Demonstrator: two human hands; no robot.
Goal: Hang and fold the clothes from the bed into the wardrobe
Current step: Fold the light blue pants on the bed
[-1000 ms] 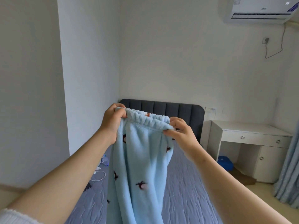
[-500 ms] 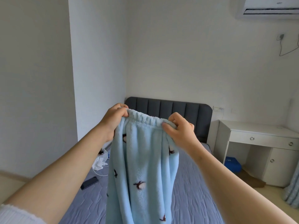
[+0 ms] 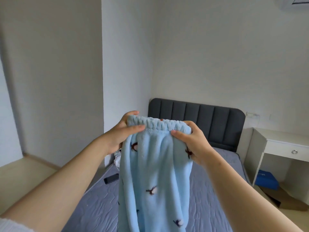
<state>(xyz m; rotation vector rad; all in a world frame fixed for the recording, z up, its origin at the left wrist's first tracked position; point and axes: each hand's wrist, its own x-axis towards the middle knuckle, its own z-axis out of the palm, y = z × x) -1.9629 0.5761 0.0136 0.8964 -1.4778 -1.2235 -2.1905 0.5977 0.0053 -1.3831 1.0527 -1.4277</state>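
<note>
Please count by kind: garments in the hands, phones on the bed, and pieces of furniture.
Light blue fleece pants: 1, gripped by left hand and right hand
Black phone: 1
Furniture: 2, bed and white desk
Total: 4

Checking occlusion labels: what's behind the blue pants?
Blue pants, held by left hand and right hand, hang before the bed; headboard and phone show beside. Mattress directly behind is covered.

No text can be read; the blue box [image 3: 265, 179] may bear a mark, too blurred.
</note>
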